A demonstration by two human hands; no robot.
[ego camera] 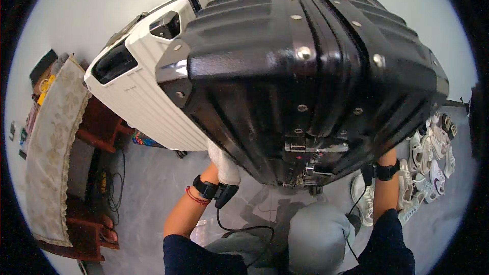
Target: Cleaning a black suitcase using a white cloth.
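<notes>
A large black hard-shell suitcase point(248, 84) fills the middle of the view, close to the camera and tilted, its latches point(317, 145) facing me. Metal rivets and corner caps line its shell. My left hand point(225, 166), in a whitish glove, holds the suitcase's lower left side, with the fingers hidden behind it. On the right side, my right hand point(387, 157) holds the same suitcase; the shell covers nearly all of that hand. Both wrists wear black straps with cabled devices. Behind the black suitcase, to the left, is a white ribbed suitcase point(149, 107).
Several pairs of shoes point(422, 172) cover the floor at right, one shoe point(363, 198) near my right wrist. A wooden cabinet point(97, 122) under a patterned cloth point(57, 152) stands left, with a coiled cable point(116, 191) beside it. My knee point(319, 233) is below the suitcase.
</notes>
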